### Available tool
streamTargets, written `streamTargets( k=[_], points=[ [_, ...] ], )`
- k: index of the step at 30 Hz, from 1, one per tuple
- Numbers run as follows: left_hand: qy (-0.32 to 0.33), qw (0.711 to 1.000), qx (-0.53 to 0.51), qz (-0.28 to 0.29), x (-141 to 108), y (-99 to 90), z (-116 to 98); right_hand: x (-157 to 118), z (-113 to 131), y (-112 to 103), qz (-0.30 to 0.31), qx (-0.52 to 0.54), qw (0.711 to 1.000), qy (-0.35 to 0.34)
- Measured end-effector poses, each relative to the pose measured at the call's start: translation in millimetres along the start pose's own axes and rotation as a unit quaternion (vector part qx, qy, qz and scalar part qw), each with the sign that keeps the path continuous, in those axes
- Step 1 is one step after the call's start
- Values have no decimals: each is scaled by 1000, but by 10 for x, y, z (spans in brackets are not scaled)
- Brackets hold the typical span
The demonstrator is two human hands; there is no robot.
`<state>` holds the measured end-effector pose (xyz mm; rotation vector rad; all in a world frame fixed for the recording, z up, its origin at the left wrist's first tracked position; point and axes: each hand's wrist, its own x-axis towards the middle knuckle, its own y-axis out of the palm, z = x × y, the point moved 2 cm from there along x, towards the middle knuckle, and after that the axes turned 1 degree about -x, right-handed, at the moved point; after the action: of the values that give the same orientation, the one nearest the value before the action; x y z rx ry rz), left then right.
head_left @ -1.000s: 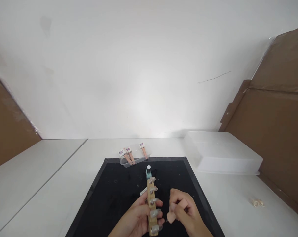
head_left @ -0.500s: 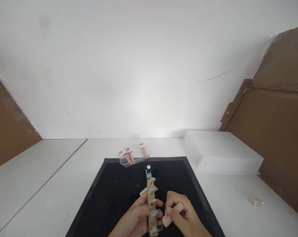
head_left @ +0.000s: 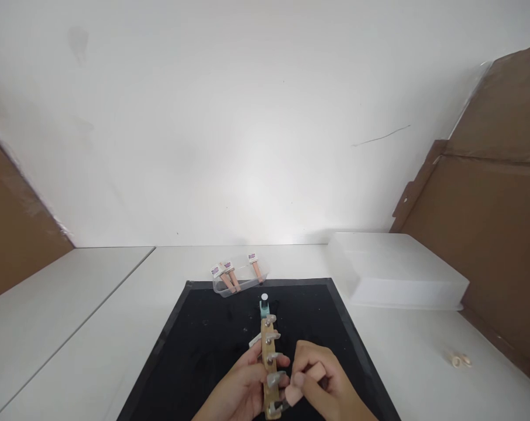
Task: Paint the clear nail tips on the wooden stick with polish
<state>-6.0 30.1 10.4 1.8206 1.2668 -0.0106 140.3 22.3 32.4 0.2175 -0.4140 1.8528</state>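
My left hand (head_left: 241, 380) is closed around a narrow wooden strip (head_left: 266, 330) that carries a row of clear false nails (head_left: 274, 379). A small white piece (head_left: 255, 339) shows beside the strip at the left fingers; its kind is unclear. In my right hand (head_left: 324, 374), pinched between thumb and fingers, is a pink-capped nail polish brush (head_left: 295, 394). Its dark tip is at the false nail (head_left: 275, 407) nearest me; I cannot tell whether they touch. Beyond the strip's far end stands a teal nail polish bottle (head_left: 264, 307) with a black and white cap.
A clear plastic tray (head_left: 224, 293) behind the black mat (head_left: 216, 327) holds several pink-capped items (head_left: 230, 278) with white labels. An upturned white bin (head_left: 405, 275) stands at the right. Small beige rings (head_left: 460, 359) lie on the right of the white table. Cardboard walls (head_left: 497, 222) flank the sides.
My right hand has tilted the pink-capped brush and shifted it slightly down and left, toward the nearest false nail. My left hand and the wooden strip stay put.
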Motion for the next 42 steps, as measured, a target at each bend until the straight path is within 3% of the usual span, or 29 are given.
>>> streamTargets(
  k=[4, 11, 17, 25, 32, 38, 42],
  points=[
    [5, 1000, 0, 5, -23, 18, 9, -16, -53, -17, -15, 44, 997, 53],
    [7, 1000, 0, 6, -2, 0, 8, -13, -25, -2, 16, -17, 1000, -17],
    [14, 1000, -1, -2, -49, 47, -6, 0, -53, -13, -27, 27, 998, 55],
    [1, 1000, 1, 0, 5, -14, -1, -19, -16, -6, -2, -32, 999, -34],
    [19, 1000, -1, 2, -42, 25, 4, -28, -12, -33, -26, -26, 999, 1],
    [5, 1000, 0, -11, -36, 21, -5, -11, 53, -32, -11, -34, 998, -57],
    [21, 1000, -2, -8, -36, 32, -5, -2, 63, -6, -3, -24, 999, -37]
  ],
)
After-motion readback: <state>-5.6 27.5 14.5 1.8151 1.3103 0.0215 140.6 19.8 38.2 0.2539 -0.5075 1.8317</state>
